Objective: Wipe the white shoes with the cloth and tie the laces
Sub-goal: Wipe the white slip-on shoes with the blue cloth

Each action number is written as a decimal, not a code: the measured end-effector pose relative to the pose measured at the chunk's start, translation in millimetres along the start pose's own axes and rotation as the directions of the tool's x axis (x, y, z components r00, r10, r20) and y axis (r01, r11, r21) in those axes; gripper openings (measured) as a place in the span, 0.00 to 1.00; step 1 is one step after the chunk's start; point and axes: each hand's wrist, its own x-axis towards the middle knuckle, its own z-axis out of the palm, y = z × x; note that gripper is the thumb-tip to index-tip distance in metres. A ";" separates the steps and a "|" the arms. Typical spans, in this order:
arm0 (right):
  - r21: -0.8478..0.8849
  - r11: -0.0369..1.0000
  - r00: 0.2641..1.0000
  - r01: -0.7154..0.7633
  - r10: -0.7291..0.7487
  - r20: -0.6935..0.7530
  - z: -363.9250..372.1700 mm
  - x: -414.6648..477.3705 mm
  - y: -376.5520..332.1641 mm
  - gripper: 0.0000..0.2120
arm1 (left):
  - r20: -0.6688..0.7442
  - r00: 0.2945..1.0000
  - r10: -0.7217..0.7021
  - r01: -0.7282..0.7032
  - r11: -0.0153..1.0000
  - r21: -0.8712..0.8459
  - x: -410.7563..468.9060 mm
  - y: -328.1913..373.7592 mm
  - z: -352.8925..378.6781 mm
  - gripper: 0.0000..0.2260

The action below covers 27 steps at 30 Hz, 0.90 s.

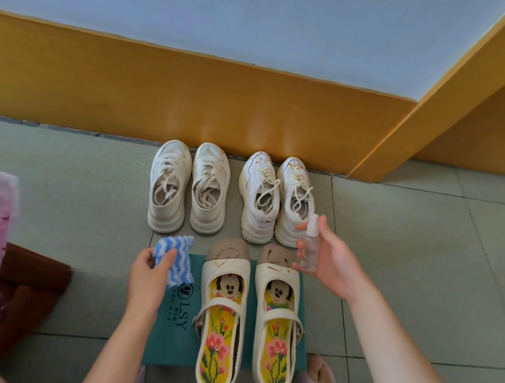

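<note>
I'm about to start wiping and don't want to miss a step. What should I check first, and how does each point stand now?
1. Cloth in hand: ok, left hand grips the blue striped cloth.
2. Spray ready: ok, right hand holds the clear spray bottle upright.
3. Liquid in bottle: cannot tell.
4. Shoes within reach: ok, strap shoes sit on the green mat.
5. Laces tied: not ok, left sneakers and right sneakers show loose laces.
</note>
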 end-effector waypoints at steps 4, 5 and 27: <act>-0.342 0.927 0.969 -0.157 0.077 -0.236 2.6 5.4 4.9 0.29 | 0.000 1.000 0.001 -0.001 1.000 -0.004 -0.4 -0.5 -0.9 0.06; -0.427 0.886 0.958 -0.179 0.058 -0.282 5.5 7.4 7.5 0.27 | 0.001 1.000 0.001 -0.001 1.000 -0.004 -0.4 -0.7 -1.1 0.06; -0.864 0.489 0.817 -0.118 -0.447 -0.365 28.5 36.0 37.0 0.21 | 0.008 1.000 -0.006 0.006 1.000 0.026 -1.7 -1.8 -0.1 0.02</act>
